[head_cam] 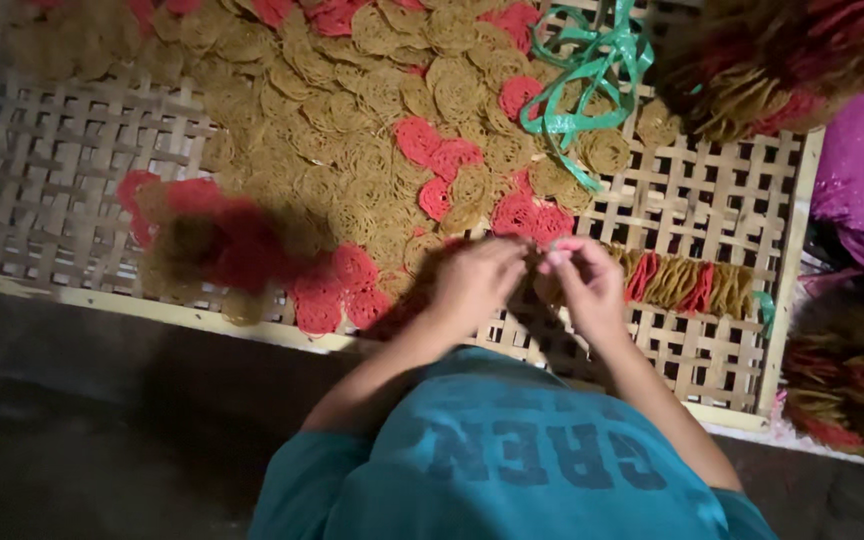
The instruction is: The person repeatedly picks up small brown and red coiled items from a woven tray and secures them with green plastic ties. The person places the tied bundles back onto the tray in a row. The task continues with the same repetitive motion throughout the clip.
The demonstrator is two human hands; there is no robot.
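left hand (477,280) curled shut, right hand (584,285) fingertips pinched together; grip contents unclear. both over woven bamboo tray (72,200), beside lacy round crackers (372,130), bundled cracker stack (687,282).

Single view only, worn on the head, looking steeply down past the chest in a teal printed shirt (512,455) along the bottom edge. Faces forward and down onto a flat tray of pale woven bamboo strips (62,190), stretching from the left edge nearly to the right. Close range: left hand (477,280) and right hand (587,285) near the centre, slightly below the middle. Farther up, a spread of round lacy yellow and red crackers (352,120) reaching the top edge, with a tangle of green plastic ribbon (592,60) at upper right. Edges blurred and dim, a dark floor at lower left. No second view, so nothing shared.
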